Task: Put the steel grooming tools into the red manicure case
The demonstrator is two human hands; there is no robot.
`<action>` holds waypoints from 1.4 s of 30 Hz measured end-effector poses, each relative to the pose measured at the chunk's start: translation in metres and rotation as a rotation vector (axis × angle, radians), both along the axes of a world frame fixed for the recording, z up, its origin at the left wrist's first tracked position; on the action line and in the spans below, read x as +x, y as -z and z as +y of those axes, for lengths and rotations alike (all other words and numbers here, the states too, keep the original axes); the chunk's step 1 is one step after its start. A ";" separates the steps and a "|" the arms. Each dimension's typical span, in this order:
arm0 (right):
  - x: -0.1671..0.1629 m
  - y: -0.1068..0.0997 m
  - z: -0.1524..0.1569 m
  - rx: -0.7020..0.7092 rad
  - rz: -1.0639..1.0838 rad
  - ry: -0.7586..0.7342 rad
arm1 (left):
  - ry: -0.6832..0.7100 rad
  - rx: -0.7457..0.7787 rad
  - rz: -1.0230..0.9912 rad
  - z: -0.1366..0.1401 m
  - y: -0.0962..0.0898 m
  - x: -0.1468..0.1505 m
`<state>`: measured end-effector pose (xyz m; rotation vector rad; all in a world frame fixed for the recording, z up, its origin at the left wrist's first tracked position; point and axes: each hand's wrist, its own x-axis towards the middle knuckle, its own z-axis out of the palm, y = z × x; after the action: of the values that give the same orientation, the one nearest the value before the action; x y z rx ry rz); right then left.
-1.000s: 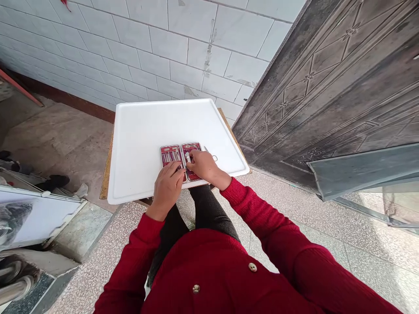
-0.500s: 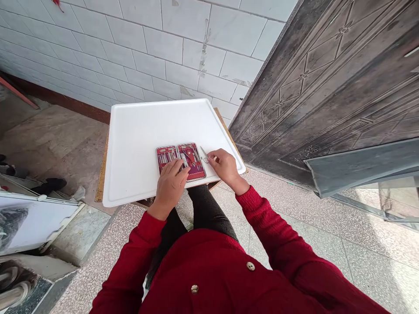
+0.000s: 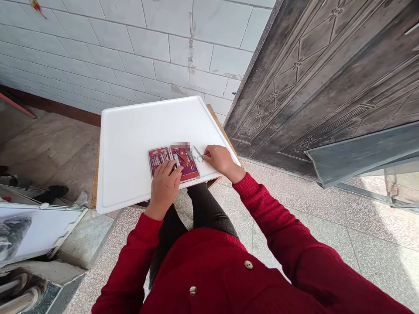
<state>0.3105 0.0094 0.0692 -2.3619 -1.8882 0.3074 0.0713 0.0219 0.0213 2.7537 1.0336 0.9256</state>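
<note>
A manicure set case lies unfolded on a white tray, its red lining holding several small metal tools. My left hand rests over the case's near part, fingers stretched out and slightly apart, covering some of the tools. Just right of the case, my right hand pinches a small pair of scissors by the handle loops. The blades point away from me, up and to the left. Fingers hide part of one loop.
The tray sits on a wooden stand in front of a white tiled wall. A dark embossed metal door is at the right, with a grey sheet by it. Clutter and a white panel are at the left.
The head view has shifted, so tray and case appear further left. Both hands keep nearly the same places by the case, the right still holding the scissors.
</note>
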 end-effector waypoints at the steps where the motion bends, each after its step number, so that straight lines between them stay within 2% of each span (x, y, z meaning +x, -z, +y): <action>1: 0.001 -0.004 0.003 -0.038 -0.015 -0.016 | 0.000 0.007 0.000 0.000 0.000 0.000; 5: 0.007 -0.016 0.011 -0.136 -0.015 -0.106 | 0.000 0.021 -0.005 -0.001 -0.002 0.000; 10: 0.011 -0.019 0.013 -0.153 -0.002 -0.134 | 0.007 0.008 -0.001 -0.001 -0.003 0.001; 18: 0.001 -0.023 0.024 -0.247 -0.171 -0.192 | 0.021 -0.002 -0.038 -0.001 -0.001 0.000; 21: 0.007 -0.026 0.025 -0.253 -0.170 -0.202 | 0.021 0.015 -0.059 -0.002 0.000 -0.002; 25: 0.014 -0.026 0.015 -0.176 -0.146 -0.126 | 0.015 0.033 -0.080 -0.003 -0.001 -0.009; 30: 0.002 -0.023 0.000 -0.159 -0.085 -0.095 | -0.075 0.014 -0.109 0.012 -0.011 -0.036; 35: -0.010 -0.019 0.002 -0.173 -0.128 -0.071 | -0.289 -0.009 -0.142 0.031 -0.019 -0.082; 42: -0.015 -0.018 0.014 -0.173 -0.173 -0.075 | -0.472 -0.019 -0.173 0.033 -0.007 -0.136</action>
<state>0.2960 0.0236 0.0868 -2.5053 -2.1102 0.2926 -0.0648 0.0548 0.0285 2.3964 1.6801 1.1690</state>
